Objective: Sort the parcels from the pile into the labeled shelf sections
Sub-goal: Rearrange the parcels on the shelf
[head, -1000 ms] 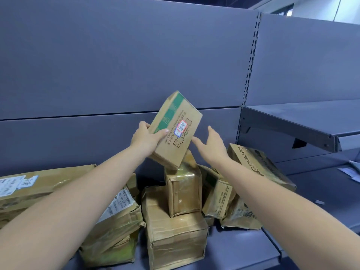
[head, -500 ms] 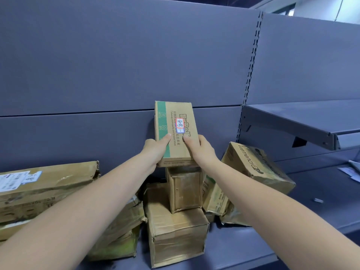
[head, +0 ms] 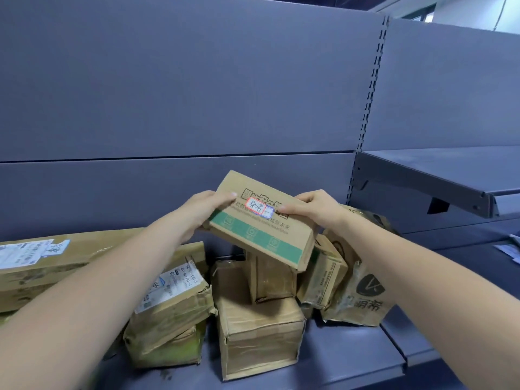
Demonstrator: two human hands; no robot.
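The held box (head: 260,225) is tan cardboard with a green band and a red-bordered white sticker. The piled parcels (head: 259,330) are brown, some with white labels. The shelf (head: 439,175) and back panel (head: 180,88) are plain slate grey.

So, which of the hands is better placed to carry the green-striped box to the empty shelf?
Right. The right hand already grips the green-striped box on the side nearer the empty shelf; the left hand grips the far end.

both arms reach forward; left hand (head: 201,211) and right hand (head: 315,208) grip with curled fingers.
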